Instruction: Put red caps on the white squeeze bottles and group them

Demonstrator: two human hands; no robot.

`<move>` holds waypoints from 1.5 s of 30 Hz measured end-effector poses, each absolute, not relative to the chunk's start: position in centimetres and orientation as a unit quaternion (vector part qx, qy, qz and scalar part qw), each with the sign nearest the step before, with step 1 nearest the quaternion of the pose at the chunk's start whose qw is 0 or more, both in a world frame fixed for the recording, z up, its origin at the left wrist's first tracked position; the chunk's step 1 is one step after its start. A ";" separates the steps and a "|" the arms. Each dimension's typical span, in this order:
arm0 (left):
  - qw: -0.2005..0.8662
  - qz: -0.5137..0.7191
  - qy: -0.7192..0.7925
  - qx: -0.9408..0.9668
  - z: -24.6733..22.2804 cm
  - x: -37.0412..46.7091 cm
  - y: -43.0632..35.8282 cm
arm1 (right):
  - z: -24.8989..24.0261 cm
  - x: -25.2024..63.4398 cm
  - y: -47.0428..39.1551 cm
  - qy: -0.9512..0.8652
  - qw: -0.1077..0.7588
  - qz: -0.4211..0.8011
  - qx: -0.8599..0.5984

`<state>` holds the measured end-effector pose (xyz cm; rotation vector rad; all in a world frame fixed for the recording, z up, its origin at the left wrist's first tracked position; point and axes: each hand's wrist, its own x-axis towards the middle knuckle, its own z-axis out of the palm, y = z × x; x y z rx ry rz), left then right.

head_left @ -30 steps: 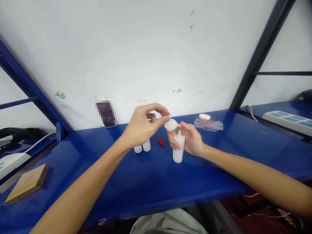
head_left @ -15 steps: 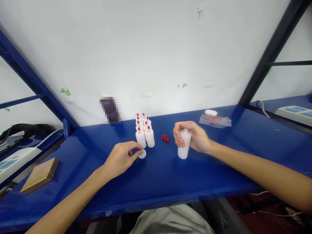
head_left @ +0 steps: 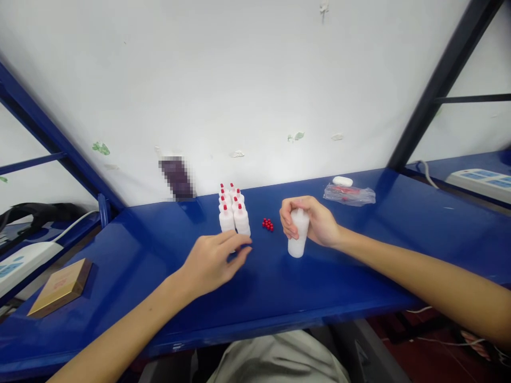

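My right hand [head_left: 309, 221] is wrapped round the upper part of a white squeeze bottle [head_left: 296, 244]; no red tip shows on its spout. The bottle's base is at or just above the blue tabletop. My left hand [head_left: 217, 260] is in front of two rows of white bottles with red tip caps [head_left: 241, 221]. Its thumb and forefinger are slightly apart, with nothing visible between them. The hand hides the lower part of the front left bottle. Between the bottle rows and my right hand lies a small cluster of loose red caps [head_left: 268, 224].
A clear plastic bag [head_left: 353, 196] with red pieces and a white oval object [head_left: 342, 181] lie at the back right. To the left, a gold box [head_left: 59, 290] rests on the blue table [head_left: 279, 298]. Power strips and blue metal frame posts stand at both sides.
My left hand has left the small white piece with a red tip that it was pinching and moved right, its fingers parting. My right hand keeps its hold on the bottle.
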<state>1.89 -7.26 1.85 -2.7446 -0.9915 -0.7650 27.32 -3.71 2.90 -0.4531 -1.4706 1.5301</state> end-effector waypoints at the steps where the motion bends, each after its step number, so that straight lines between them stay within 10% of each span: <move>1: 0.056 -0.209 -0.334 -0.917 1.7 2.9 -7.3 | 2.9 27.3 -3.7 -0.601 0.467 0.621 -0.187; 19: 0.097 0.012 -0.455 -0.885 0.5 8.5 -4.9 | 3.1 27.4 -3.6 -0.597 0.452 0.634 -0.193; 45: -0.200 -0.315 -0.339 -0.864 8.1 9.9 -5.5 | 2.7 27.5 -3.8 -0.578 0.422 0.678 -0.169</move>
